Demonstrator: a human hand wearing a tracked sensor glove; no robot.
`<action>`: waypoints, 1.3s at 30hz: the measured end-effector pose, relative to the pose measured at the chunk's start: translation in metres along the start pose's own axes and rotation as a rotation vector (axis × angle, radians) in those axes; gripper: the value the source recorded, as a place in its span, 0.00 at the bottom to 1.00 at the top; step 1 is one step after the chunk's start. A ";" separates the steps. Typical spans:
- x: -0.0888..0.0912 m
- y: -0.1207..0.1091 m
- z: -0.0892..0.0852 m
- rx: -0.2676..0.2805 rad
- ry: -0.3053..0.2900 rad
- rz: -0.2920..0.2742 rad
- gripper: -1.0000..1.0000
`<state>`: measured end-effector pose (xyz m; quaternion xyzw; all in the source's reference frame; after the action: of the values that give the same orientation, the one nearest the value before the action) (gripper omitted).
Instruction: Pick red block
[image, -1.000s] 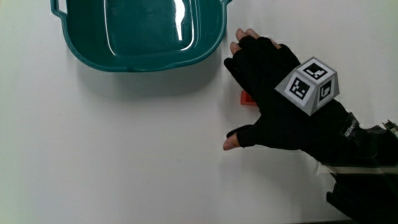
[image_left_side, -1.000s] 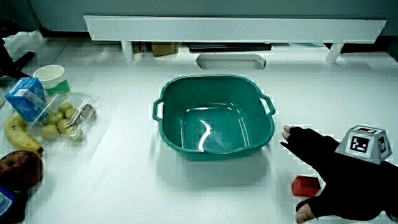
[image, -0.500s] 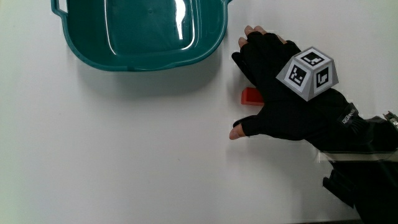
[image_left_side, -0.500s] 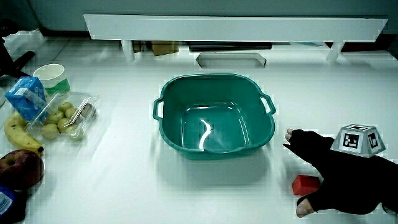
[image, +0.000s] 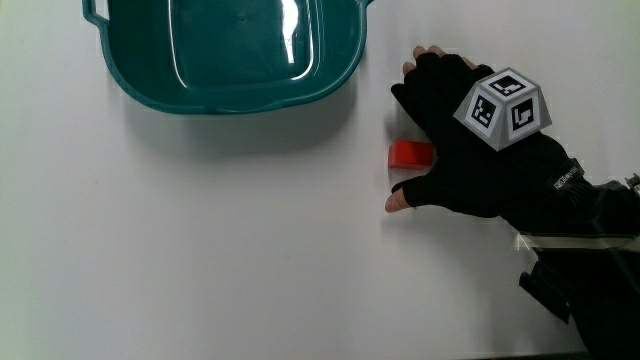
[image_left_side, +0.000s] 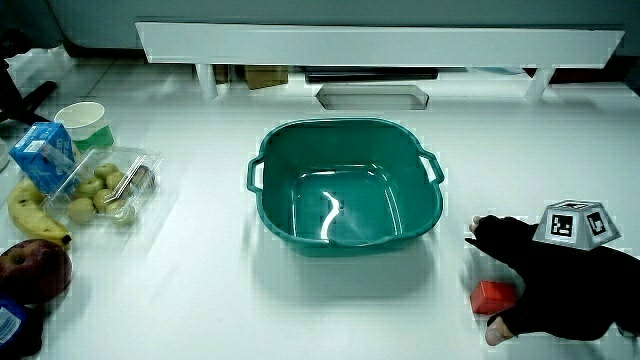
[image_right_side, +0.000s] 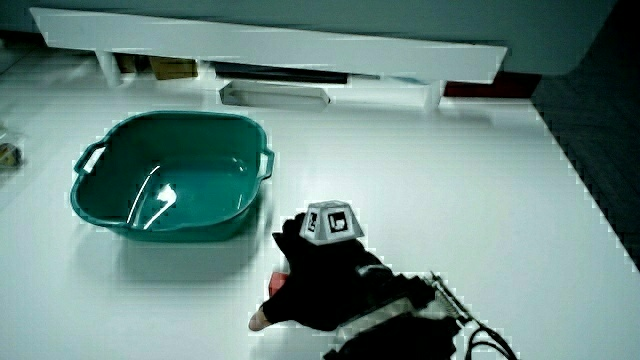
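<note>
Main view: the small red plastic block (image: 410, 155) lies on the white worktop (image: 200, 250), at about four o'clock from the teal plastic basin (image: 230, 55). The black-gloved hand (image: 465, 150) touches it; its grip straddles the block, partly closed, thumb nearer the person.

In both side views (image_left_side: 494, 297) (image_right_side: 278, 282), the block sits between thumb and fingers, not lifted.

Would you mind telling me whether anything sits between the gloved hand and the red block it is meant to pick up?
Nothing visible does. The hand is right at the red block, which lies on bare table between thumb and fingers. The teal basin stands apart, farther from the person.
</note>
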<state>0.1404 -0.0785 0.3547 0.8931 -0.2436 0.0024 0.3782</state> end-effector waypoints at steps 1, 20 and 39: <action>0.000 0.000 0.000 0.007 -0.007 -0.006 0.57; 0.002 -0.002 0.005 0.070 0.003 -0.005 0.78; 0.003 0.000 0.007 0.064 0.000 -0.005 0.98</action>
<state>0.1417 -0.0845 0.3495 0.9053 -0.2413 0.0095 0.3495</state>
